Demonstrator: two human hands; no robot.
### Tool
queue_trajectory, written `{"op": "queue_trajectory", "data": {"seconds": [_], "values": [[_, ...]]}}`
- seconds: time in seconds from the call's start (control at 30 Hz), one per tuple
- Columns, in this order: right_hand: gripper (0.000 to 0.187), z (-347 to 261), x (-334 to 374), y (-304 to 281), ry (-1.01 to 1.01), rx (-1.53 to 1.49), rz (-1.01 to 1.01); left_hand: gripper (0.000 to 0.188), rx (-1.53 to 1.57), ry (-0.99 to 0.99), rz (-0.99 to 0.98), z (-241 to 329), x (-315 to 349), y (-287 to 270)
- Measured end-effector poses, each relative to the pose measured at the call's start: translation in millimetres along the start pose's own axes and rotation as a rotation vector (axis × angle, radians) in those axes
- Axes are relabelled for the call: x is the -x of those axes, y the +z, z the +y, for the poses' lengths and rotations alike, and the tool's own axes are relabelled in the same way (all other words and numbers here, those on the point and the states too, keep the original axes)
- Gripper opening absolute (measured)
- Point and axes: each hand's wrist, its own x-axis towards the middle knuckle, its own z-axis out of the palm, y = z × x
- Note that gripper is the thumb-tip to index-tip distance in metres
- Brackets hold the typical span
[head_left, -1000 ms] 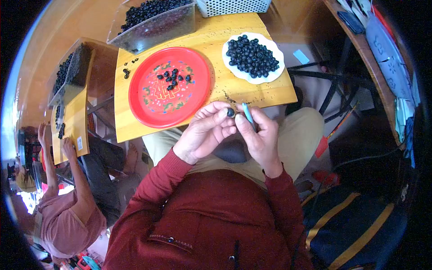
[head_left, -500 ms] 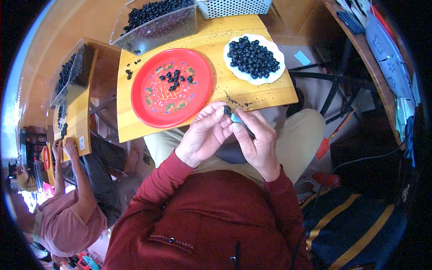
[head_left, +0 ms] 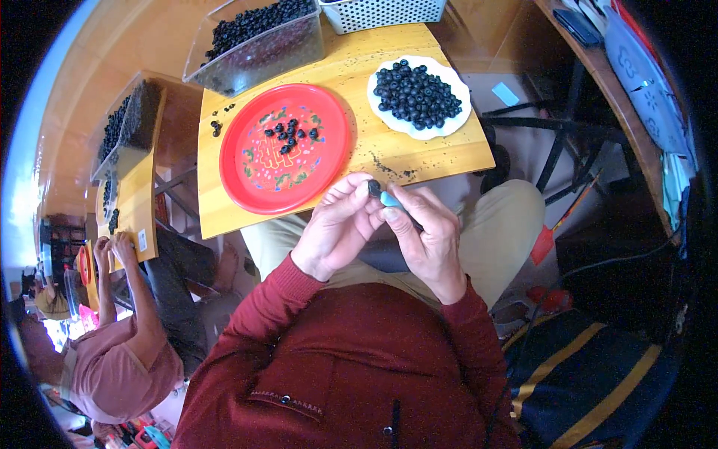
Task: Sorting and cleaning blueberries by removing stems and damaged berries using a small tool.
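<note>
Over my lap, just off the table's near edge, my left hand point(head_left: 340, 223) pinches a small round black bead point(head_left: 374, 187) between thumb and fingertips. Close against it, my right hand point(head_left: 426, 230) grips a slim tool point(head_left: 389, 200) with a teal part toward the bead; its working tip is too small to make out. On the table beyond my left hand, a red plate point(head_left: 238, 168) with a printed pattern carries several black beads point(head_left: 288, 133) near its middle. A white scalloped dish point(head_left: 458, 123) to the right is heaped with black beads point(head_left: 417, 93).
A clear plastic bin point(head_left: 280, 63) full of black beads and a white perforated basket point(head_left: 381, 16) stand at the table's back. Dark crumbs point(head_left: 393, 170) litter the wooden table point(head_left: 359, 112). At left, another person point(head_left: 123, 352) works at a second table. A striped dark bag point(head_left: 576, 382) lies lower right.
The bead in my left hand has turned slightly, and the tool sits a little lower and closer to it. The view has shifted slightly; both hands keep their hold.
</note>
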Motion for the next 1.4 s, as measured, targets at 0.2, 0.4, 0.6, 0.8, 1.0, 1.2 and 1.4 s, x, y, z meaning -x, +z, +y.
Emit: {"op": "queue_trajectory", "data": {"seconds": [0.2,0.4,0.6,0.8,1.0,1.2,1.4], "values": [[0.027,-4.0,2.2,-4.1,0.055,-0.010,0.002,0.013,-0.037,0.018,0.004,0.8,2.1,4.5],[0.029,37.5,11.0,-29.9,0.477,-0.141,0.176,0.012,-0.039,-0.001,-0.173,4.6,13.6,24.1],[0.032,25.2,10.1,-25.7,0.371,-0.227,0.089,0.012,0.022,-0.022,-0.087,3.6,7.4,15.9],[0.031,28.5,14.2,-21.3,0.287,-0.196,0.003,0.012,-0.014,-0.031,-0.052,2.4,5.6,13.5],[0.035,35.3,14.9,-18.7,0.307,-0.296,0.019,0.013,-0.189,0.008,0.039,7.6,6.4,7.6],[0.037,49.4,19.5,-17.0,0.368,-0.298,0.018,0.013,-1.019,0.344,0.277,43.6,6.2,-9.0],[0.036,61.0,22.3,-10.8,0.405,-0.328,-0.009,0.015,-1.750,0.660,0.456,92.0,-7.3,-39.0]]}}
